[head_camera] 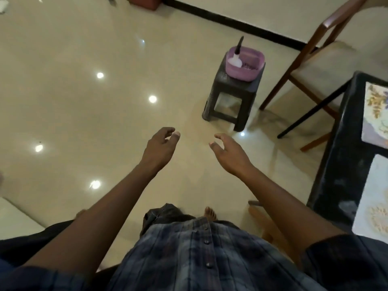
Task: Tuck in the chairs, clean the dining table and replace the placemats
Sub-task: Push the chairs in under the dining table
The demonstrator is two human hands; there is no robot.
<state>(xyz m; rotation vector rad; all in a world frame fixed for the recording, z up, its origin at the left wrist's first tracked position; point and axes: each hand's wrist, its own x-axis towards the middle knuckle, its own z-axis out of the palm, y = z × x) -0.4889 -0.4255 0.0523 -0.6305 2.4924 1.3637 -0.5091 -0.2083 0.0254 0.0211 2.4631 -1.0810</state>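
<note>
Dining table (336, 164): black, glossy top with pale smears and dusty patches, seen only as a corner and edge at the right border of the view. Two placemats lie on it: the farther placemat (375, 114) has a floral print in yellow and purple on a pale ground; the nearer placemat (373, 196) is pale with a cream textured patch. Both are cut off by the frame edge. The visible table edge runs from lower right up toward the far wall, and the mats lie one after the other along it. Chair (315, 61): brown wooden frame, light cushioned seat, standing at the far end of the table, its seat not under the top. Left hand (161, 145) and right hand (228, 152): both raised over the bare cream floor (84, 91), fingers loosely curled and spread, palms facing inward, holding nothing and touching nothing, well apart from table and chair. A dark plastic stool (228, 95) stands ahead on the floor, carrying a purple tub (243, 66) with a white bottle with a dark nozzle (236, 57) upright in it.
</note>
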